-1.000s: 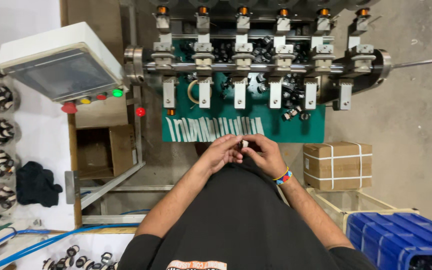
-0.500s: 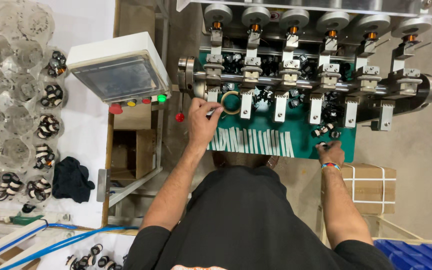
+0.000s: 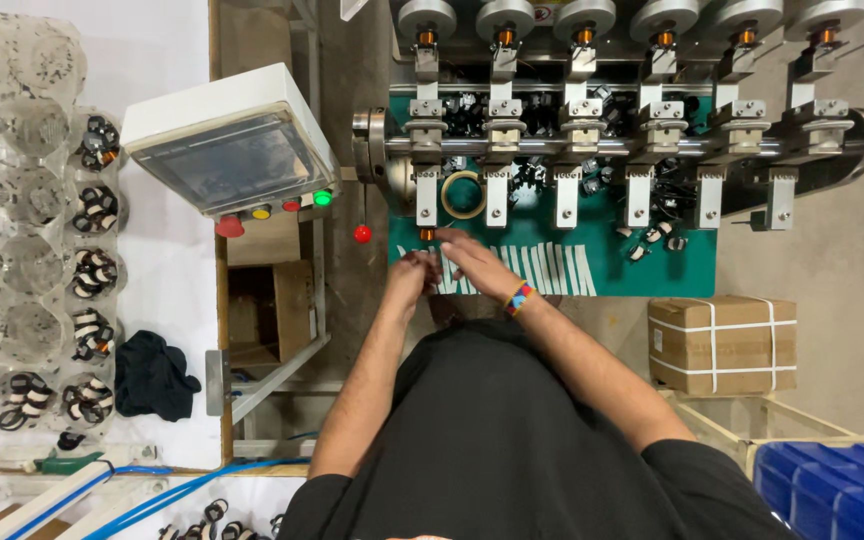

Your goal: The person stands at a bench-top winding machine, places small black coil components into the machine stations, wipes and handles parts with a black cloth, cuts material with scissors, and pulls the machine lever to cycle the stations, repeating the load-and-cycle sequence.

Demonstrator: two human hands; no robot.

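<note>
Six metal arms hang in a row on the big machine (image 3: 632,120), each with a round grey cap on top and a small orange coil under it. A long shiny bar runs across all six. Under the arms lies a green mat (image 3: 642,265) with little black parts scattered on it.

On the near edge of the mat sits a row of white strips (image 3: 542,268), thin and short, lined up side by side like fence posts. They are right under the hands, at the left end of the row.

A roll of tape (image 3: 463,195) lies flat on the mat, just past the hands.

The left hand (image 3: 414,272) rests at the mat's left corner, arm reaching straight forward from the body. Its fingers are curled in, but what they pinch, if anything, is too small to tell. The right hand (image 3: 472,262) crosses over from the right, flat and stretched out, fingers pointing left, its fingertips touching the left hand. The fingers lie close together over the strips; I cannot tell if they grip one. A bright band (image 3: 519,298) of many colours goes around the right wrist.

To the left stands a white box (image 3: 227,140) with a clear lid and red, yellow and green buttons. A red knob (image 3: 362,233) hangs beside it. A cardboard box (image 3: 720,343) with white straps sits to the right.
</note>
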